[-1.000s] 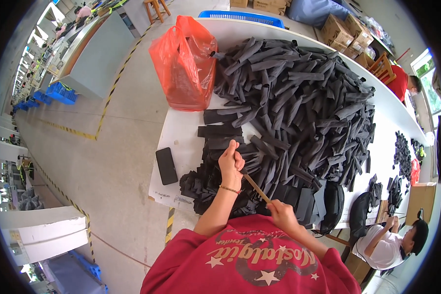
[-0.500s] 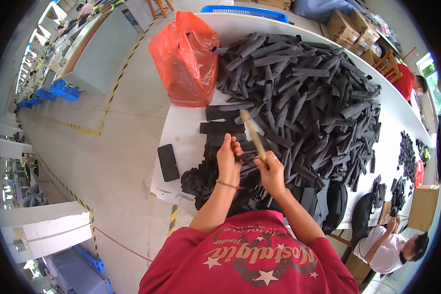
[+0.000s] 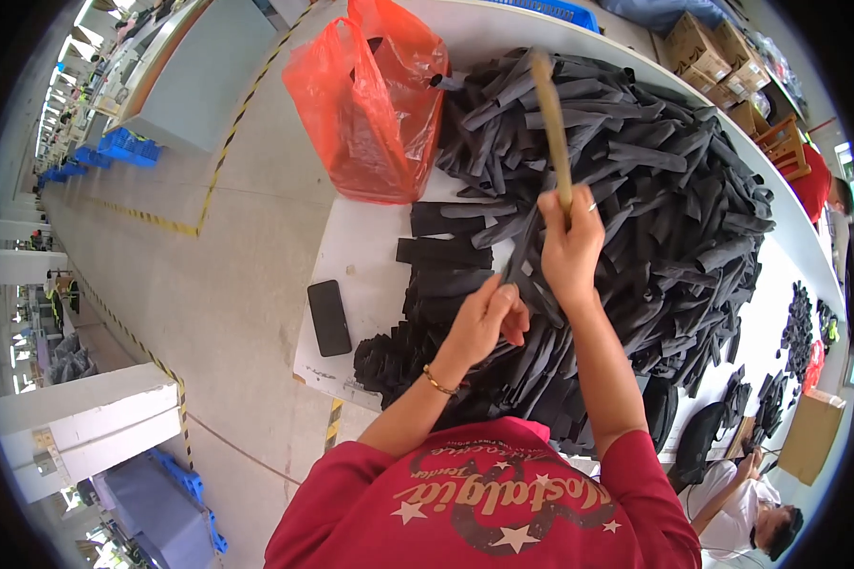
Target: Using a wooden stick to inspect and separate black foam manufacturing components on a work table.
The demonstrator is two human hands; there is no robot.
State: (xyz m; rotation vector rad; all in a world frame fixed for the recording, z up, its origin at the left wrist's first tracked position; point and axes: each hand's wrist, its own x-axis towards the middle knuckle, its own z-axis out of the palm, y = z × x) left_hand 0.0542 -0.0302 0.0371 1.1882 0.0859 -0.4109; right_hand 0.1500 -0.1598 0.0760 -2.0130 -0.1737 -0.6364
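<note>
My right hand (image 3: 571,248) is closed around the lower end of a light wooden stick (image 3: 551,119), which points away from me over a large heap of black fabric pieces (image 3: 655,190). My left hand (image 3: 491,321) is to the left and nearer, with thumb and fingers pinched at the end of a dark fabric strip (image 3: 519,258). That strip runs up toward my right hand; whether it meets the stick is hidden. Flat black fabric pieces (image 3: 443,254) lie stacked just left of the heap, and bunched ones (image 3: 384,365) lie near the table's front.
A red plastic bag (image 3: 370,123) stands at the far left of the white table (image 3: 346,237), and a black phone (image 3: 329,318) lies by its left edge. Cartons (image 3: 697,57) are beyond the far edge. Another person in white (image 3: 740,498) works at the right.
My right hand has moved away from me and to the right, raising the stick over the heap. The left hand has shifted right and now pinches a strip. The view has shifted slightly.
</note>
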